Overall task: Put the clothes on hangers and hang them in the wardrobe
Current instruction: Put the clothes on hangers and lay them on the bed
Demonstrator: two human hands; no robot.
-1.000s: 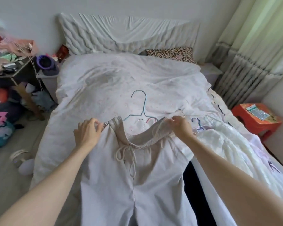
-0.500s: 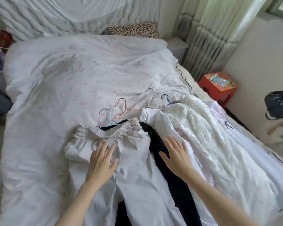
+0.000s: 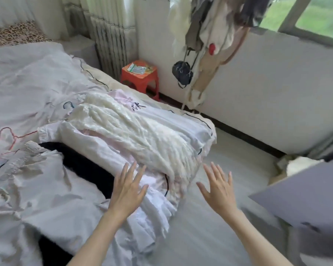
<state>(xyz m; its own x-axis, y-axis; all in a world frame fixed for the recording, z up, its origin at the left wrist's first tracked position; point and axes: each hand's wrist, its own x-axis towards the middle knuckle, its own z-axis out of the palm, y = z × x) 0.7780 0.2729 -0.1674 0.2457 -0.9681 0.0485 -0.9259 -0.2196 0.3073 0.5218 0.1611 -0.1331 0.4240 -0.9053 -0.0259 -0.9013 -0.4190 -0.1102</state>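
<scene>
Left hand (image 3: 127, 188) fingers (image 3: 132, 168) spread, released, over the pink-white garment's hem (image 3: 152, 191); right hand (image 3: 218, 189) likewise spread, empty, over floor just beside the bed edge. Cream knit garment (image 3: 135, 131) lies just beyond the left fingers, long axis running away up-left. Left hand nearer.

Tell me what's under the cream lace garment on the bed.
The cream lace garment lies on a pink garment and a white one. A blue hanger hook pokes out beside its top. What lies deeper is covered.
</scene>
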